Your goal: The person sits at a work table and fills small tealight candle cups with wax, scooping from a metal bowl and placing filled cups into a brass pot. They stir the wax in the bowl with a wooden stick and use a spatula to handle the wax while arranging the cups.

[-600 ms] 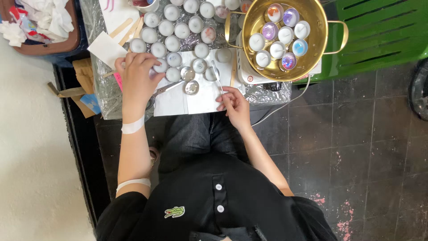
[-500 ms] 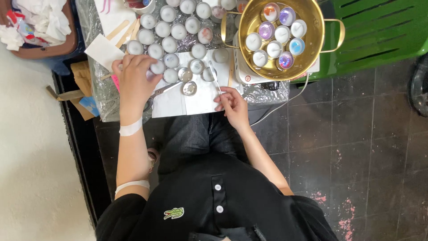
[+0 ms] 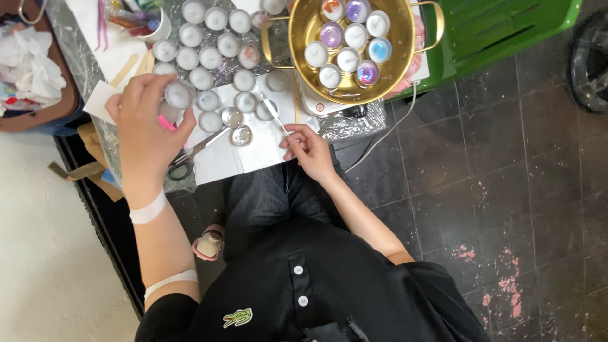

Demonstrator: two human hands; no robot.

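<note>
My left hand (image 3: 144, 126) is raised over the left part of the work table and grips a small white tealight candle (image 3: 178, 95) between thumb and fingers. My right hand (image 3: 306, 147) rests at the table's front edge and pinches a thin metal tool (image 3: 274, 114) that points up toward the candles. Between the hands, on a white paper sheet (image 3: 256, 151), lie several tealights (image 3: 209, 99) and two empty silver cups (image 3: 240, 134). Scissors (image 3: 190, 157) lie beside my left hand.
A gold two-handled pot (image 3: 354, 50) with several white and coloured tealights stands at the upper right on a hot plate, its cable (image 3: 380, 139) trailing down. Foil covers the table. A cup of tools (image 3: 139, 16) and crumpled tissue (image 3: 31, 63) are at left; a green chair (image 3: 506, 31) at right.
My left hand has lifted a tealight off the table and closed around it. My right hand stays at the front edge with the thin tool.
</note>
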